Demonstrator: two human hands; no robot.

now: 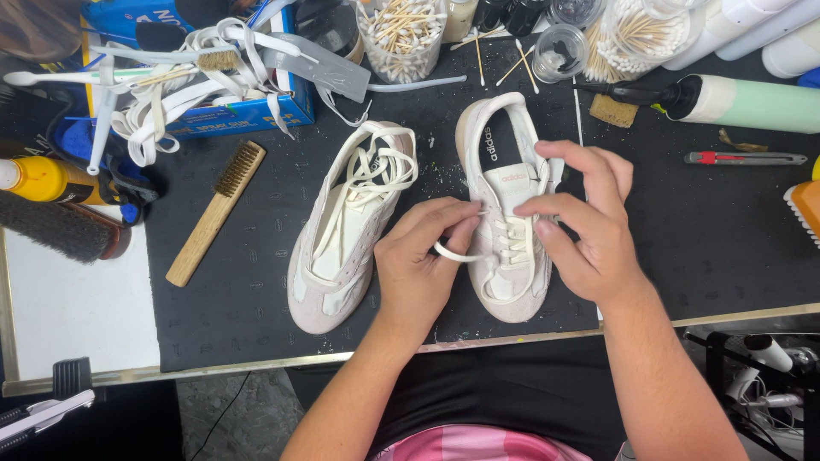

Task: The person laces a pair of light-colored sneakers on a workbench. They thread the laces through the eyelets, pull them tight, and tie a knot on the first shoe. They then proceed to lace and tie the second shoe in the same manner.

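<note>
Head view. Two pale sneakers lie side by side on a black mat [683,256], toes toward the person. The right shoe [506,205] serves as the landmark for all positions below.

Left hand [420,265]: rests against the left flank of the right shoe, fingers curled narrow, thumb and forefinger pinching a loop of white lace [457,253] that bows out from the shoe's eyelets.

Right hand [581,224]: lies over the right flank of the right shoe, fingers bent and closed narrow at the tongue and upper eyelets. It appears to pinch the lace there; the contact point itself is hidden by the fingers.

Left shoe [346,230]: just left of the right shoe, not touching it, tilted, with loose laces piled at its opening. Neither hand touches it.

Wooden brush [215,212]: well left of the right shoe, beyond the left shoe, lying diagonally on the mat.

Blue box [248,111]: up and left of the right shoe, draped with white laces and plastic tools.

Swab jars [401,34]: above the right shoe at the far edge of the mat, with loose swabs scattered near them.

Green bottle [752,102]: up and right of the right shoe, lying on its side, black nozzle pointing toward the shoe.

Utility knife [743,158]: right of the right shoe, below the bottle, well apart from the right hand.

Yellow bottle [47,179]: far left of the right shoe, beside a dark bristle brush [55,226].
</note>
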